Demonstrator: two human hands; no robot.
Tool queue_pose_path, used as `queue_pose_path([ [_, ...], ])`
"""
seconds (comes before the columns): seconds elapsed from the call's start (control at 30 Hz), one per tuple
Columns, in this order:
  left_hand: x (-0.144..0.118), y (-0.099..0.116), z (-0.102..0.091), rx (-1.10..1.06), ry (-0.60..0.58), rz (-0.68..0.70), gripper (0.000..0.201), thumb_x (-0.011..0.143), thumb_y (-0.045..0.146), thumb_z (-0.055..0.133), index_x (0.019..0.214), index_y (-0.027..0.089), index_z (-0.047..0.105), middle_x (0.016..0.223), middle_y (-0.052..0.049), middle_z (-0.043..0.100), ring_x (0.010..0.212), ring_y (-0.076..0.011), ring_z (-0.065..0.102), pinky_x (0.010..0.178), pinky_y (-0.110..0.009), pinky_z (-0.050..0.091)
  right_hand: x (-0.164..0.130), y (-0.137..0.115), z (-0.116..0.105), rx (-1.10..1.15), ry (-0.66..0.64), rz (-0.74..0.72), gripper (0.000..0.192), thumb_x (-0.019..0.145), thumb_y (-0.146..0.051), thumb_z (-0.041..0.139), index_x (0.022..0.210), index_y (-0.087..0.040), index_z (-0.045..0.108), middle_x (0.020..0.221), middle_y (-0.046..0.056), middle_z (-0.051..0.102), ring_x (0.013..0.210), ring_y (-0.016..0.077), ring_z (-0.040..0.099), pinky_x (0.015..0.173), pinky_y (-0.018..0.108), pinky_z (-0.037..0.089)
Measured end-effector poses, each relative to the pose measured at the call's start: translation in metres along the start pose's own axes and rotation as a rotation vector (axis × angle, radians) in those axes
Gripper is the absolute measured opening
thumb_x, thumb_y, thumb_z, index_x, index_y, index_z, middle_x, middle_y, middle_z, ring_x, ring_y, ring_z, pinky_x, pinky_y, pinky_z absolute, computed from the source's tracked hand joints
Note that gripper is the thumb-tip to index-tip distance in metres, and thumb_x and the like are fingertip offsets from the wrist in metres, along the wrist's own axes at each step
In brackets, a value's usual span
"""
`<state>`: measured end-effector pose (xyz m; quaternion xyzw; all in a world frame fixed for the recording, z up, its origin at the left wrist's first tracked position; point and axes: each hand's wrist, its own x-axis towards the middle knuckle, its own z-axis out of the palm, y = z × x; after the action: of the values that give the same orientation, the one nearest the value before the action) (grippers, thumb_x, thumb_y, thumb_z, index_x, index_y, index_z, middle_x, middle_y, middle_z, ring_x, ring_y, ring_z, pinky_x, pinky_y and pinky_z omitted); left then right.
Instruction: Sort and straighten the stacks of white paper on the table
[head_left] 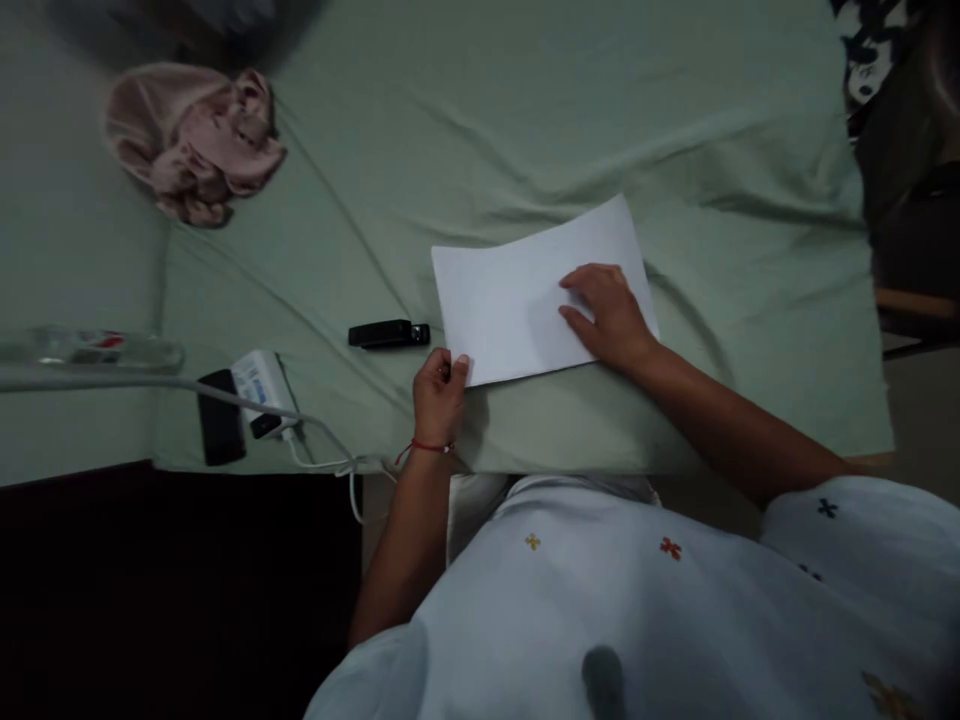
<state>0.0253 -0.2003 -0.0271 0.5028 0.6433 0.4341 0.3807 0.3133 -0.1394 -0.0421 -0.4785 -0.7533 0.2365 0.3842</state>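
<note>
Left hand [439, 390] pinches blank paper [517, 300]; right hand [607, 315] flat on it.

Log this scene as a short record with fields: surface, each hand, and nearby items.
surface: pale green sheet, wrinkled
paper: white sheet of paper, lying flat
left hand: left hand pinches the paper's near left corner
right hand: right hand rests flat on the paper
beside paper: black stapler, to its left, apart
far left: pink cloth; white charger with cable; black phone

Dark blurred shape [187, 25] at top edge, bottle [90, 348] cut off left
</note>
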Motion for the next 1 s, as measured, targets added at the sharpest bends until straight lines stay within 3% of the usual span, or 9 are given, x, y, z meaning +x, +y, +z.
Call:
queue_pose_path([
  [0.13,-0.003,-0.006,-0.001,-0.023,-0.005,0.008,0.041,0.084,0.051,0.076,0.072,0.021,0.052,0.065,0.005,0.043,0.06,-0.0105,0.042,0.054,-0.022,0.036,-0.014,0.011,-0.028,-0.241,0.046,0.205,0.046,0.089,-0.043,0.066,0.127,-0.017,0.063,0.137,0.02,0.059,0.138,0.041,0.041,0.12,0.07,0.027],
  [0.27,-0.007,-0.006,0.006,-0.101,-0.007,-0.092,0.044,0.084,0.06,0.073,0.085,0.022,0.053,0.071,0.005,0.056,0.052,-0.0093,0.053,0.047,-0.021,0.041,-0.032,0.009,-0.041,-0.38,0.079,0.376,0.057,0.092,-0.047,0.062,0.139,-0.015,0.055,0.15,0.022,0.048,0.144,0.0419,0.034,0.118,0.071,0.029],
  [0.37,-0.008,-0.004,0.008,-0.127,0.033,-0.125,0.05,0.082,0.057,0.078,0.108,0.022,0.052,0.073,0.005,0.063,0.046,-0.0084,0.055,0.044,-0.021,0.04,-0.037,0.006,-0.037,-0.352,0.076,0.388,0.059,0.094,-0.048,0.06,0.144,-0.017,0.05,0.151,0.022,0.047,0.145,0.044,0.034,0.116,0.074,0.029],
  [0.5,-0.001,-0.002,0.0,0.019,0.134,-0.085,0.07,0.08,0.048,0.082,0.134,0.02,0.047,0.066,0.009,0.059,0.049,-0.0087,0.052,0.049,-0.021,0.04,-0.032,0.009,-0.029,-0.284,0.08,0.319,0.062,0.093,-0.048,0.062,0.145,-0.018,0.049,0.147,0.022,0.051,0.142,0.0451,0.038,0.116,0.075,0.029],
  [0.63,0.019,-0.004,-0.006,0.05,0.161,-0.082,0.075,0.077,0.044,0.085,0.138,0.016,0.05,0.069,0.006,0.06,0.058,-0.0118,0.056,0.059,-0.024,0.045,-0.026,0.018,-0.027,-0.256,0.115,0.332,0.07,0.092,-0.047,0.063,0.152,-0.018,0.041,0.143,0.022,0.056,0.137,0.0435,0.046,0.112,0.073,0.035],
  [0.73,0.035,-0.004,0.0,-0.009,0.168,-0.176,0.07,0.07,0.04,0.091,0.127,0.013,0.058,0.075,0.001,0.064,0.064,-0.0147,0.061,0.062,-0.026,0.049,-0.02,0.025,-0.032,-0.186,0.135,0.415,0.079,0.089,-0.043,0.066,0.157,-0.018,0.034,0.137,0.02,0.061,0.132,0.0393,0.054,0.108,0.067,0.044],
  [0.8,0.041,-0.003,0.007,-0.042,0.144,-0.254,0.06,0.065,0.039,0.092,0.112,0.013,0.065,0.079,-0.002,0.068,0.068,-0.0166,0.064,0.062,-0.027,0.051,-0.014,0.025,-0.039,-0.098,0.124,0.499,0.077,0.083,-0.04,0.073,0.151,-0.016,0.045,0.128,0.018,0.067,0.121,0.0374,0.062,0.104,0.063,0.05],
  [0.87,0.041,0.0,0.012,-0.107,0.081,-0.277,0.05,0.063,0.041,0.092,0.098,0.014,0.069,0.083,-0.005,0.072,0.071,-0.0179,0.066,0.063,-0.028,0.053,-0.008,0.021,-0.047,0.046,0.085,0.589,0.064,0.074,-0.038,0.08,0.131,-0.014,0.063,0.113,0.015,0.072,0.105,0.0355,0.07,0.097,0.059,0.056],
  [1.0,0.031,0.009,0.014,-0.242,0.008,-0.158,0.048,0.063,0.047,0.092,0.094,0.016,0.073,0.092,-0.006,0.077,0.079,-0.0183,0.069,0.071,-0.029,0.056,-0.002,0.007,-0.062,0.496,0.043,0.7,0.038,0.067,-0.041,0.087,0.094,-0.018,0.075,0.088,0.008,0.075,0.081,0.0296,0.073,0.074,0.05,0.063],
])
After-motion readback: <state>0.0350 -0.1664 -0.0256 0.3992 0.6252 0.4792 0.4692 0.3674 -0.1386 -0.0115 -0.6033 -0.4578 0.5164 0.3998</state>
